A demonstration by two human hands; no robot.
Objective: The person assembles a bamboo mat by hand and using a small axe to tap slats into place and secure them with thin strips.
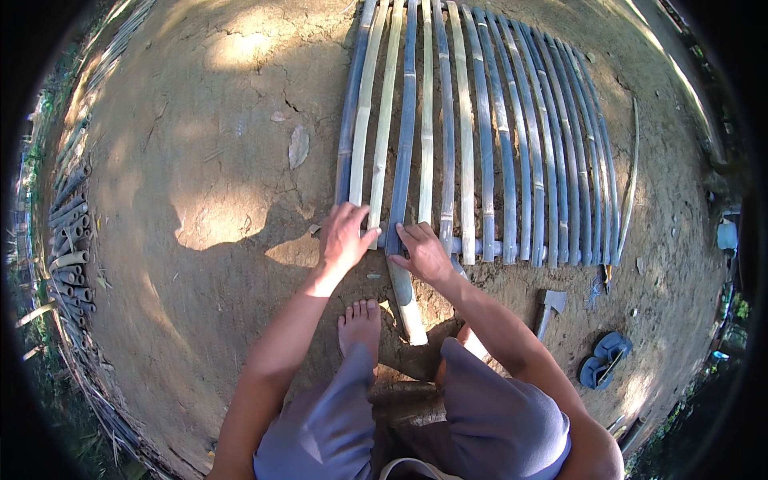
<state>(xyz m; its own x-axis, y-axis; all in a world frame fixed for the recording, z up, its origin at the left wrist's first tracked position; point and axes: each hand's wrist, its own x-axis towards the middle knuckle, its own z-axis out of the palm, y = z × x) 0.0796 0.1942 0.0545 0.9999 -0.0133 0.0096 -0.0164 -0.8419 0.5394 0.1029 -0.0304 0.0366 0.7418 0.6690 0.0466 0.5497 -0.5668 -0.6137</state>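
Observation:
Pale and dark bamboo slats (486,152) lie side by side on the ground, their near ends over a bamboo crosspiece (522,251). My left hand (346,238) rests at the near ends of the leftmost slats, thumb and forefinger apart; its palm hides some slat ends. To its right, my right hand (426,253) has its fingers and thumb on the edge of a long dark bamboo slat (402,180). That slat reaches nearer than its neighbours, and its pale end (413,324) lies between my feet.
A hatchet (550,308) lies right of my right forearm, with dark sandals (606,360) beyond it. Cut bamboo tubes (72,260) are piled at the far left. A dry leaf (298,146) lies on the bare soil; a thin strip (632,180) lies right of the slats.

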